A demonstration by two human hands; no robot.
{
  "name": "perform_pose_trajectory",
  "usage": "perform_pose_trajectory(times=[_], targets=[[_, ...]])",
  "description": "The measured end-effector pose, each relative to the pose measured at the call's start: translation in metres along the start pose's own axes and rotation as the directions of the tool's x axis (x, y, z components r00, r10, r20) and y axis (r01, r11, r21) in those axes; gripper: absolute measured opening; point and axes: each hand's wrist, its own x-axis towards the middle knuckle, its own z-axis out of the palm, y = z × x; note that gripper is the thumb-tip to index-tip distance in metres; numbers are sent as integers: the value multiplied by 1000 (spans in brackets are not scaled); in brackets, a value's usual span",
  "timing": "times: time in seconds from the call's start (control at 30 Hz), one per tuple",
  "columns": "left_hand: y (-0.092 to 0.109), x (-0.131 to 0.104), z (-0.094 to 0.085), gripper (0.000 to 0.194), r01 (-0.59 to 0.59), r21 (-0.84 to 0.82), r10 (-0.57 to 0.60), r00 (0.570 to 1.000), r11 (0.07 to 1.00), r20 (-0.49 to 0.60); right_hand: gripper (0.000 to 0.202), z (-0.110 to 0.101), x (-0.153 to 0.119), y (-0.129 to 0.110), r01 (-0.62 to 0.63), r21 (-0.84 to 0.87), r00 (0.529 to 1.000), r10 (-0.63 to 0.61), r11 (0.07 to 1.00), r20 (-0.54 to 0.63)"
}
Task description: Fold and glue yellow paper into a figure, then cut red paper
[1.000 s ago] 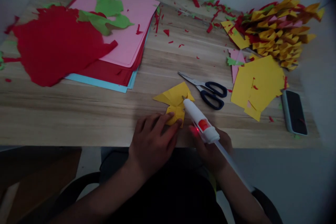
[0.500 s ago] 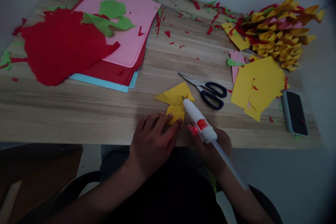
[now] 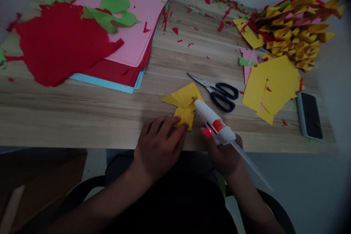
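A folded piece of yellow paper with a pointed left wing lies near the table's front edge. The thumb and fingertips of my left hand grip its lower end against the tabletop. My right hand is closed around a white hot glue gun, whose handle is mostly hidden by the palm. A small red light glows by the thumb, and a clear glue stick sticks out of the gun's back. The nozzle is over the paper's right side; I cannot tell whether it touches. Scissors with dark blue handles lie just beyond.
Pink sheets top a paper stack at the left, partly covered by a red paper shape and green cutouts. Yellow sheets, a phone and a folded-paper piece lie at the right. Red and green scraps are scattered behind.
The glue gun has shifted slightly to the right, its nozzle moving toward the paper's right edge. My left hand stays on the folded paper. The whole view has tilted a little.
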Motion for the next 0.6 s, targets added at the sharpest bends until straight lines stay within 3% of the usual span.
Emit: perform_pose_trajectory(times=[0.1,0.6], targets=[[0,0,0,25,-3,-3,3,1000,1000,-8,36,-2,1,-1,-10,-25,999,11,1000,46],[0,1,-1,25,2,-7,-2,1000,1000,8,30,-4,-1,-1,2,-5,999,-1,1000,43]])
